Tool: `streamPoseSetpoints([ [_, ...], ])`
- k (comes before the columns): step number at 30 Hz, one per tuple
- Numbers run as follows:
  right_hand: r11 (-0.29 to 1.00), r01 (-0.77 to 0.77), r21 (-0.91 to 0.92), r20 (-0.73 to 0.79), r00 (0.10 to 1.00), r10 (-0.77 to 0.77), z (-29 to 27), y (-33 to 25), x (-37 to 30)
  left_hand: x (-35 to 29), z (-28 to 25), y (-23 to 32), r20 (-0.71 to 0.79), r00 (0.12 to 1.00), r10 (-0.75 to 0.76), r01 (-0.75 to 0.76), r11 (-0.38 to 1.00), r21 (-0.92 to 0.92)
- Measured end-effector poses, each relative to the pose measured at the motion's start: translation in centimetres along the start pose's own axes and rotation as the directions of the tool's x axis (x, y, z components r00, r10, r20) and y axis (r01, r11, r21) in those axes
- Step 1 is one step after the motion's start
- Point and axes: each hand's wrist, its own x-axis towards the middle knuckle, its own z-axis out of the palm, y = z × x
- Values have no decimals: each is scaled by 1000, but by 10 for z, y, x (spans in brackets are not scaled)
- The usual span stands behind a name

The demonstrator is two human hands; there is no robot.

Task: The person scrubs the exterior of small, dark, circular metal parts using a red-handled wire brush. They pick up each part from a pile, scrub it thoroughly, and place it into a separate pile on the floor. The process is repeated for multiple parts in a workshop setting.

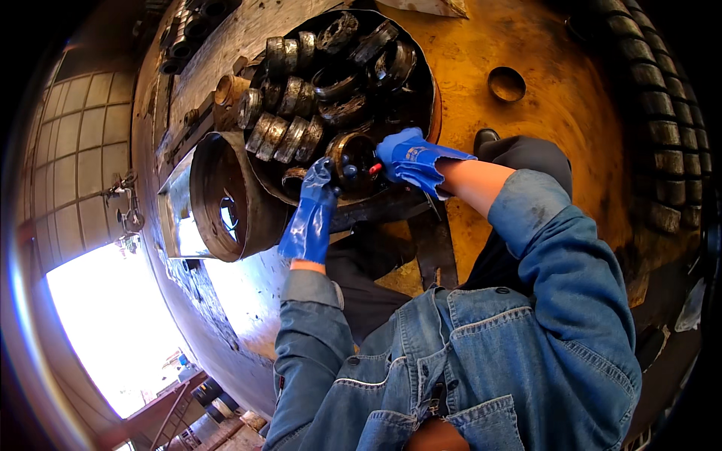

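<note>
– What do the hands hold in the head view?

– The left hand (314,192), in a glossy blue rubber glove, bends its fingers against the left side of a greasy brown-black metal ring (359,140); whether it grips cannot be told. The right hand (406,159), gloved alike, closes around a slim red-ended tool (375,169) beside the ring's opening.

– Where is that ring?

– At the near side of a round, grimy metal tub (435,101), among oil-slick ribbed rings (289,139) lying in rows.

– And around it?

– An open dull sheet-metal cylinder (259,199) adjoins at left; one dark, smooth hoop (507,71) lies apart on the smeared rust-orange floor (481,45).
</note>
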Motion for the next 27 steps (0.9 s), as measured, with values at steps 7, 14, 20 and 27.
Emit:
streamPoseSetpoints([
  [7,819,-110,563,-339,873,351,-41,36,5,2,46,66,242,721,-650,614,436,-658],
  [14,808,20,589,-215,968,133,-33,6,-2,15,58,67,249,708,-661,603,381,-701],
  [20,663,-194,723,-115,912,393,-53,25,4,11,55,62,235,711,-662,569,347,-746],
  [27,812,-197,550,-302,859,413,-7,28,26,18,39,59,217,747,-629,489,298,-820],
])
